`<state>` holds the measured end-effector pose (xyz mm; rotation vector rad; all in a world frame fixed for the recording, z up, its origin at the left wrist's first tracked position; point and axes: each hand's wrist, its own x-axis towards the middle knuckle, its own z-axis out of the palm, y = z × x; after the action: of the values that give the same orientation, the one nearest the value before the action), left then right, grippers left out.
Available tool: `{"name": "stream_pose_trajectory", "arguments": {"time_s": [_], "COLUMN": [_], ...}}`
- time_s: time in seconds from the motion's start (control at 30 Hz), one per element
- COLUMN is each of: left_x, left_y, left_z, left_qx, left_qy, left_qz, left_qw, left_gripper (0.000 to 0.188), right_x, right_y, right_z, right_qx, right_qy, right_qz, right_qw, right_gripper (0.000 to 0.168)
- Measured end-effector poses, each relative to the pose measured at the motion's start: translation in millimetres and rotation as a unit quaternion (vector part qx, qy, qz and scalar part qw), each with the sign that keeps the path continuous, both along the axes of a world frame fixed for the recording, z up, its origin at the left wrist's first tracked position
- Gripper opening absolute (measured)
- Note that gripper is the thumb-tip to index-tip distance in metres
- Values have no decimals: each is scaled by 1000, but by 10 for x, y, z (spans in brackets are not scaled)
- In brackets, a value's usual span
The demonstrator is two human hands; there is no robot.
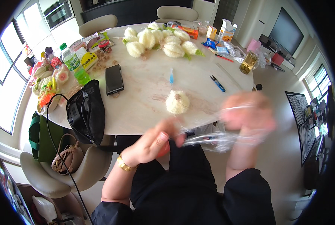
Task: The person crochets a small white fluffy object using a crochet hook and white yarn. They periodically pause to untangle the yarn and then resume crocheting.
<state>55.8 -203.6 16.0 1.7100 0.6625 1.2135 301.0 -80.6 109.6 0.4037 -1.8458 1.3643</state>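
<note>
My left hand [156, 140], with a gold watch or bracelet at the wrist, pinches one end of a clear plastic film or bag [212, 139] above my lap. My right hand [246, 112] is raised to the right and badly blurred. The plastic stretches across it and around its wrist; its grip cannot be made out. On the table just beyond my hands rests a fuzzy cream yarn ball [177, 103] with a brownish spot on top. A thin tool with a blue handle [171, 77] lies against its far side. Blue-handled thread snips [218, 83] lie to the right.
The round marble-look table [145, 107] carries a black phone [114, 79], a black pouch [85, 112], a green drink bottle [74, 63] and crocheted flowers [46, 81] at left. Several cream yarn bulbs [156, 39] line the back. A glass mug [249, 62] stands near the right edge.
</note>
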Motion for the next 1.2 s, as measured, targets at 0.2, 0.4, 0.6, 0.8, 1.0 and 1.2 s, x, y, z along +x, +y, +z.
{"name": "stream_pose_trajectory", "arguments": {"time_s": [0.2, 0.4, 0.6, 0.8, 1.0, 1.2], "left_x": [-164, -324, -113, 85, 33, 84], "left_y": [-96, -241, -147, -101, -47, -34], "left_z": [-520, 81, 656, 490, 357, 351], "left_qx": [-70, 105, 302, 155, 263, 269], "left_qy": [106, 105, 74, 52, 102, 112], "left_qz": [111, 180, 244, 244, 197, 205], "left_qw": [986, 972, 919, 956, 939, 935], "left_gripper": [38, 31, 33, 34, 35, 35], "right_x": [980, 602, -396, -555, -188, -50], "right_y": [-218, -63, -504, -868, -785, -844], "right_z": [886, 388, 302, 260, 182, 165], "right_qx": [-1, 92, -174, -184, -78, -32], "right_qy": [356, -11, -37, -39, -108, -100], "right_qz": [57, 90, -8, 158, 85, 83], "right_qw": [933, 992, 984, 969, 987, 991], "right_gripper": [11, 7, 14, 25, 34, 44]}}
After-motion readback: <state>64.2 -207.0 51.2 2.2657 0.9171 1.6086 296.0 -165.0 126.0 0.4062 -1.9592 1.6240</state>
